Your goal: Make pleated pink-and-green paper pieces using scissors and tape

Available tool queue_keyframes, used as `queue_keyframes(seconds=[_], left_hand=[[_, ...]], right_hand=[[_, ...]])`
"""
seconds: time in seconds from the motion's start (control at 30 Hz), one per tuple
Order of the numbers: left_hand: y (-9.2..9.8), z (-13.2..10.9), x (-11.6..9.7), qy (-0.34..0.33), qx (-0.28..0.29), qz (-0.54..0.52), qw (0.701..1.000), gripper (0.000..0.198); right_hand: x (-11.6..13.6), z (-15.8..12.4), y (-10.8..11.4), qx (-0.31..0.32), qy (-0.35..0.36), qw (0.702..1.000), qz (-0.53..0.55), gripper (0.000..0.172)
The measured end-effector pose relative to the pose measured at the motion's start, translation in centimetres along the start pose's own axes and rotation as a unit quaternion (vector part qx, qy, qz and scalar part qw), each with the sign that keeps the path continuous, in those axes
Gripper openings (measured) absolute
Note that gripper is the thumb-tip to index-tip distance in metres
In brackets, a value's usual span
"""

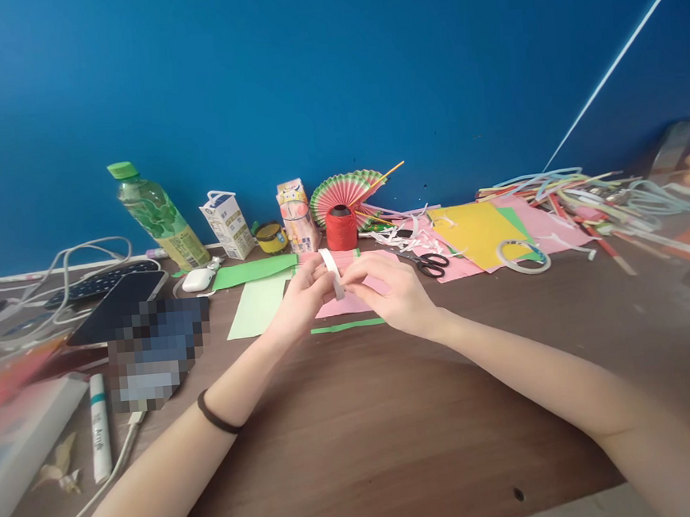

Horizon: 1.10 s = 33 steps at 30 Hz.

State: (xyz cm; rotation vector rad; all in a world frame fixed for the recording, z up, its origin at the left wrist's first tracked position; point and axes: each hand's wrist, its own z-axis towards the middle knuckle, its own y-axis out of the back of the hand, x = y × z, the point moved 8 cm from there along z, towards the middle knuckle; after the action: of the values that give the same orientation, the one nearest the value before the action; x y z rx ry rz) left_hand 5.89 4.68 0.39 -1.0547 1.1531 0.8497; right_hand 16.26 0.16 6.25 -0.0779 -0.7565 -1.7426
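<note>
A narrow roll of white tape (330, 269) stands edge-on between my hands, above the sheets of paper. My left hand (307, 293) is closed around it from the left. At the roll's right side, my right hand (392, 291) pinches its edge with thumb and fingertips; whether a loose end is lifted is too small to tell. Beneath my hands lie pink paper (340, 308) and a green paper strip (347, 326). Light green paper (257, 309) and a darker green piece (254, 271) lie left of my left hand. Black-handled scissors (432, 264) rest beyond my right hand.
Along the blue wall stand a green-capped bottle (162, 217), a milk carton (227, 224), a red thread spool (341, 228) and a folded paper fan (340, 191). Rightward lie yellow paper (478, 236) and another tape roll (524, 259). Phones, cables and a marker (100, 429) occupy the left.
</note>
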Motion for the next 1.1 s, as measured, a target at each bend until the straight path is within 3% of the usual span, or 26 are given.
queue_keyframes(seconds=[0.2, 0.43, 0.63, 0.8, 1.0, 1.1], left_hand=[[-0.9, -0.1, -0.2, -0.022, 0.053, 0.027, 0.998, 0.039], [-1.4, -0.4, 0.4, 0.004, 0.084, 0.096, 0.992, 0.023], [-1.5, -0.5, 0.8, 0.032, 0.089, 0.080, 0.992, 0.019], [-1.5, -0.6, 0.4, 0.043, 0.078, 0.007, 0.996, 0.022], [-0.7, -0.1, 1.2, 0.061, 0.054, -0.041, 0.996, 0.034], [0.1, 0.3, 0.9, 0.049, 0.037, -0.006, 0.998, 0.042]], right_hand=[[-1.8, -0.1, 0.3, -0.022, -0.096, 0.990, 0.104, 0.004], [-3.1, -0.1, 0.3, -0.020, -0.166, 0.970, 0.174, 0.007], [-3.6, 0.0, 0.6, -0.037, -0.178, 0.966, 0.182, 0.010], [-3.6, -0.1, 0.5, -0.039, -0.196, 0.957, 0.211, 0.014], [-4.5, 0.1, 0.1, -0.051, -0.214, 0.908, 0.355, 0.018], [-5.0, 0.3, 0.4, -0.067, -0.227, 0.888, 0.394, 0.018]])
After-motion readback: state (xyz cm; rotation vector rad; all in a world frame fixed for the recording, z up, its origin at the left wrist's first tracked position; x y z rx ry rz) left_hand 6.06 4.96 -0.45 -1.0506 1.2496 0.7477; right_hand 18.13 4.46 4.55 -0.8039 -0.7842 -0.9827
